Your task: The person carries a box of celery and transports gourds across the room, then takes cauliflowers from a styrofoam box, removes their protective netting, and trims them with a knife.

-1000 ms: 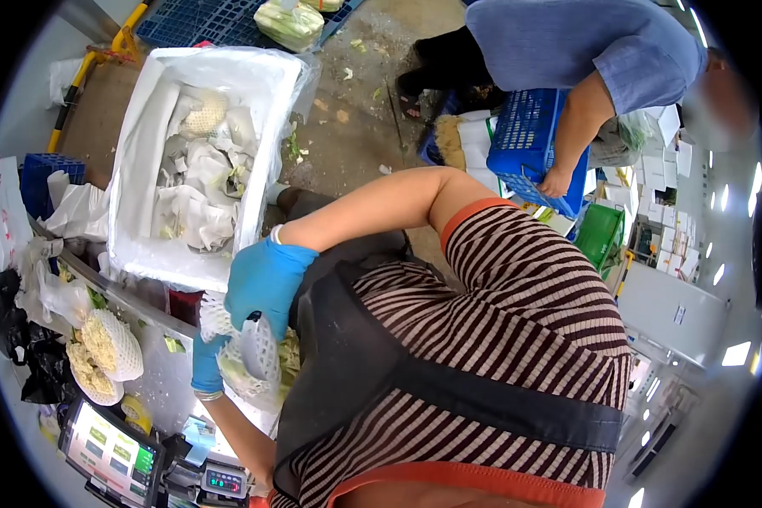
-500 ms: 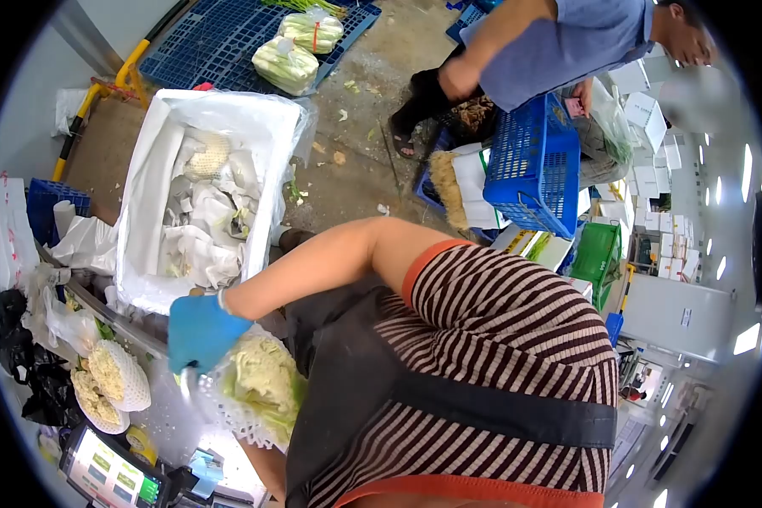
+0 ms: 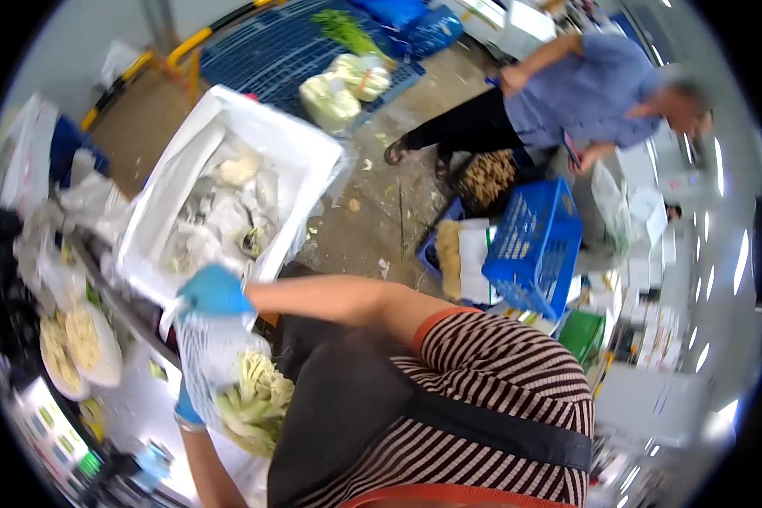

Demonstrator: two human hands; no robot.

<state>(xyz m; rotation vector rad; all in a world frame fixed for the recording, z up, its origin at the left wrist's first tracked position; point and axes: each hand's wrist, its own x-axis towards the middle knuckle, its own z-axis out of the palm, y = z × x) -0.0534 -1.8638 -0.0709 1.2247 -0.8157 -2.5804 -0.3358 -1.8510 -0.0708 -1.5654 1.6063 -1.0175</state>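
Observation:
A cauliflower (image 3: 258, 402) with pale green stems faces me in front of my apron, partly inside a white foam net (image 3: 203, 343). My right hand (image 3: 216, 292), in a blue glove, is closed on the upper end of this net. Lower down, my left hand (image 3: 188, 408), also gloved in blue, is against the net's side and appears closed on it; its fingers are mostly hidden. Two more netted cauliflowers (image 3: 83, 339) lie side by side on the work table (image 3: 135, 398). Beyond my right hand stands a white foam box (image 3: 309, 152) with crumpled paper (image 3: 220, 216) inside.
A lit screen (image 3: 55, 432) stands at the table's near end. Bagged pale cabbages (image 3: 330, 100) and green stalks (image 3: 347, 32) rest on a blue pallet (image 3: 250, 63). A co-worker (image 3: 559, 93) stands behind a blue crate (image 3: 533, 245), holding a phone.
My right hand has moved up and slightly right, stretching the net upward. The cauliflower has turned, showing its stems. My left glove has come into view. The co-worker has straightened up.

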